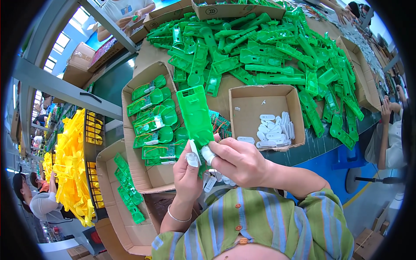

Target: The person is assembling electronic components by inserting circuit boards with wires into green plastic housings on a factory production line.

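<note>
Head view: your left hand (187,171) and right hand (237,161) meet just above your striped shirt (268,221), both closed on the same green plastic shell (196,116). The shell stands nearly upright, its lower end between your fingers, its flat top end toward the pile. The left thumb, w/ a white finger cot (192,159), presses its lower edge; the right fingers, also w/ a white cot, pinch it from the other side.

Left of the shell – an open cardboard box (130,125) w/ finished green pieces (151,123) stacked in rows. Right of it – a smaller cardboard box (242,99) holding small white plastic parts (273,128). Behind both, a big heap of loose green shells (268,52) covers the table (320,145). Lower left, another carton (106,173) holds some green pieces. Far left you see yellow plastic parts (71,164) in racks. Other persons work at the edges, apart from your hands.
</note>
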### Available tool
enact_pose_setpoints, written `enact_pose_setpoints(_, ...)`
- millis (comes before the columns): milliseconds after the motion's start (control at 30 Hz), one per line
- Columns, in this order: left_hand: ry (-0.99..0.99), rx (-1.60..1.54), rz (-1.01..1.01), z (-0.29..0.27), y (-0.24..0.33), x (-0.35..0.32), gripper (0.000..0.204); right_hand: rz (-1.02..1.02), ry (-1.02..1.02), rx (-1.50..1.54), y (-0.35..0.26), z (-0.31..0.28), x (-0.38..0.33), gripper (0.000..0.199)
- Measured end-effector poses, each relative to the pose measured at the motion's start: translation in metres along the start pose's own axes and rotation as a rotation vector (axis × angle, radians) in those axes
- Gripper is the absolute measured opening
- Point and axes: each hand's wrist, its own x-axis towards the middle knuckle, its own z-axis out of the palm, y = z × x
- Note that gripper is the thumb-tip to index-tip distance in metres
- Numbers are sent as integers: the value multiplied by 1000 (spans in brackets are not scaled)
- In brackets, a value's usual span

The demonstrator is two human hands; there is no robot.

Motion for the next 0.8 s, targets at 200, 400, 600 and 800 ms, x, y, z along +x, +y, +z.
enact_pose_setpoints(200, 44, 141, 33, 2, -5, 1, 46, 12, 4, 92, 10, -1, -1, 17)
enact_pose_setpoints(400, 69, -45, -29, 14, 5, 4, 32, 568, 152, 559, 10, -21, -2, 20)
enact_pose_setpoints(600, 149, 136, 121, 18, 1, 0, 25, 827, 144, 1106, 1, -6, -7, 31)
enact_pose_setpoints(800, 72, -42, 64, 21, 20, 5, 30, 777, -81, 1433, 21, -8, 0, 56)
